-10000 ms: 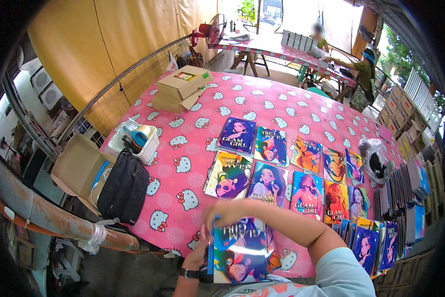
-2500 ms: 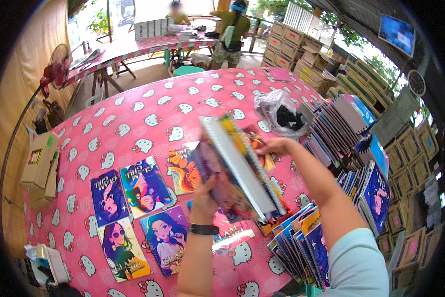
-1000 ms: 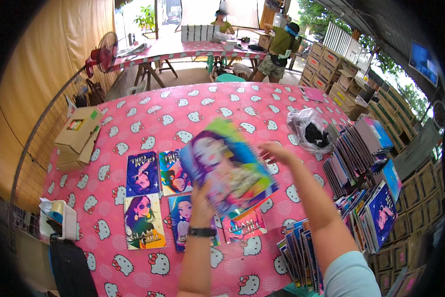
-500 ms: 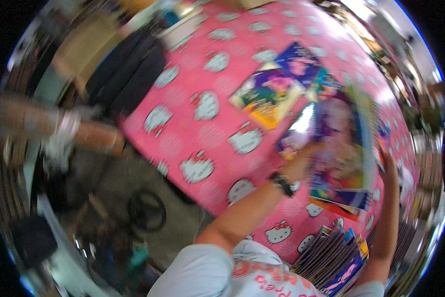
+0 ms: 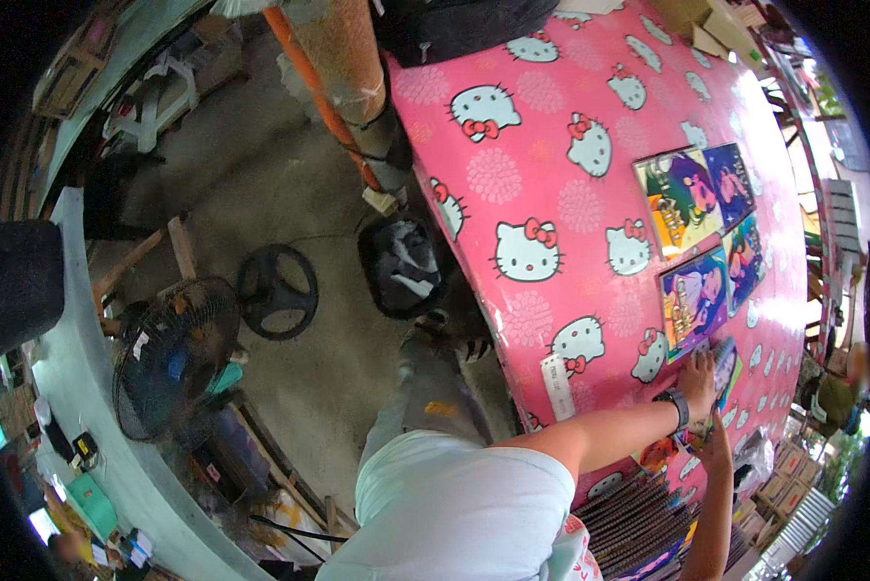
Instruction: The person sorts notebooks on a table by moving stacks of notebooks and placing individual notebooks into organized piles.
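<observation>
Fingers (image 5: 699,360) of left hand (image 5: 699,373) and right hand (image 5: 716,434) pinched a book (image 5: 721,373) flat on pink bench (image 5: 551,174), long axis running away from the person. Four laid books (image 5: 701,228) beyond; book stacks (image 5: 638,513) near.

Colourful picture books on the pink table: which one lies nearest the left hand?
The purple-covered picture book, lowest of the four laid out, just above the left hand; the green-and-orange one and the two blue ones lie farther up.

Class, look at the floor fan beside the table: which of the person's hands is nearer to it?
Left. The left hand, with the wristwatch, rests on a book on the pink table, on the side toward the floor fan. The right hand lies just beyond it, slightly farther off.
</observation>
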A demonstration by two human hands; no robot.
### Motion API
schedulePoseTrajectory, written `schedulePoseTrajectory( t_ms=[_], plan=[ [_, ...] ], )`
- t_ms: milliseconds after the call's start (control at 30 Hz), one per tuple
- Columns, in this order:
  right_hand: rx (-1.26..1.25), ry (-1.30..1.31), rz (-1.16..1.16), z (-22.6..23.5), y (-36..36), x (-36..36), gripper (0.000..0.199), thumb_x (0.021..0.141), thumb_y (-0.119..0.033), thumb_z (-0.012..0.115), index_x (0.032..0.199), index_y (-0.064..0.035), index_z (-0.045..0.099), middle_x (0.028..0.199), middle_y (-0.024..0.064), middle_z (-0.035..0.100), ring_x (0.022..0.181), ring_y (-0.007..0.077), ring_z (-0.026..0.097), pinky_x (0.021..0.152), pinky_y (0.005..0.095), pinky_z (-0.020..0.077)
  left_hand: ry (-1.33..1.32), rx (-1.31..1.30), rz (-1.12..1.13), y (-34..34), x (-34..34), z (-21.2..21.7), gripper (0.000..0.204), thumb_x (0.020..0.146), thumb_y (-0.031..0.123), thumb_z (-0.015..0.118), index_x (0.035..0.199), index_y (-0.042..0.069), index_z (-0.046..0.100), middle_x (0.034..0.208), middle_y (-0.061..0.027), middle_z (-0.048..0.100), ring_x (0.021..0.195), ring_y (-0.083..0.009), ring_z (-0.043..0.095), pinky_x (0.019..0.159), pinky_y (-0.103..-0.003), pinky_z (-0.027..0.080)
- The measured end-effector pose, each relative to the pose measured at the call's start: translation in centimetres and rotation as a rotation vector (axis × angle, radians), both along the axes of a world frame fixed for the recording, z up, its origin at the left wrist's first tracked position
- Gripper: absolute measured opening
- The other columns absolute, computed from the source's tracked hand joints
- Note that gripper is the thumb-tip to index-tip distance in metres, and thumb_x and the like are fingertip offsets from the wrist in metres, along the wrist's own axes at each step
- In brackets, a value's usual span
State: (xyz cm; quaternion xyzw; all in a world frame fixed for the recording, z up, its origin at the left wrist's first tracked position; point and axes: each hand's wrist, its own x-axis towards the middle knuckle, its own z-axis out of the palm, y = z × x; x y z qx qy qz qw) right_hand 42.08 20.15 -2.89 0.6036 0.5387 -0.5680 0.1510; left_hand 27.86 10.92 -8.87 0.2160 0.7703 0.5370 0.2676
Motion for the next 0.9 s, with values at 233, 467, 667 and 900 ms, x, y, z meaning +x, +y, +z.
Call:
schedulePoseTrajectory(
  t_ms=[233, 467, 667, 900],
  plan=[
    [-0.165, 0.057, -0.063, 2.6, -1.1, -5.2, 0.06, 0.081, -0.062, 0.046, 0.108, -0.0098, 0.058, 0.084, 0.0059, 0.064, 0.076, 0.019, 0.063, 0.066, 0.0362, 0.0506, -0.464, 0.142, -0.222, -3.3, -4.2, -0.3, 0.065, 0.063, 0.029, 0.072, 0.11, -0.005, 0.043, 0.095, -0.0246, 0.06, 0.086, -0.0387, 0.06, 0.073, -0.045, 0.048],
    [0.746, 0.419, -0.059, -2.7, 11.7, -8.3, 0.058, 0.085, -0.051, 0.047, 0.117, -0.0034, 0.052, 0.097, 0.0133, 0.063, 0.082, 0.0241, 0.062, 0.075, 0.0389, 0.0509, -0.898, 0.781, -0.406, -8.0, -16.0, 4.8, 0.055, 0.07, 0.006, 0.064, 0.12, -0.001, 0.043, 0.099, -0.0113, 0.062, 0.084, -0.0255, 0.063, 0.076, -0.036, 0.051],
    [1.055, 0.274, 0.257, -8.0, 14.7, -22.3, 0.053, 0.084, -0.047, 0.048, 0.115, -0.004, 0.053, 0.095, 0.0128, 0.063, 0.081, 0.024, 0.062, 0.074, 0.0387, 0.0506, -1.102, 0.696, -0.21, -16.2, -23.0, 6.9, 0.042, 0.081, 0.027, 0.062, 0.115, 0.004, 0.053, 0.102, -0.0036, 0.061, 0.084, -0.0135, 0.061, 0.076, -0.029, 0.051],
    [0.951, 0.281, 0.225, -10.0, 16.9, -22.4, 0.048, 0.083, -0.043, 0.05, 0.112, -0.0047, 0.054, 0.094, 0.0124, 0.062, 0.079, 0.0239, 0.062, 0.072, 0.0385, 0.0503, -1.009, 0.879, -0.322, -11.9, -25.6, 2.1, 0.038, 0.078, 0.029, 0.062, 0.106, 0.004, 0.059, 0.096, -0.0033, 0.063, 0.082, -0.0119, 0.06, 0.077, -0.028, 0.047]
  ],
)
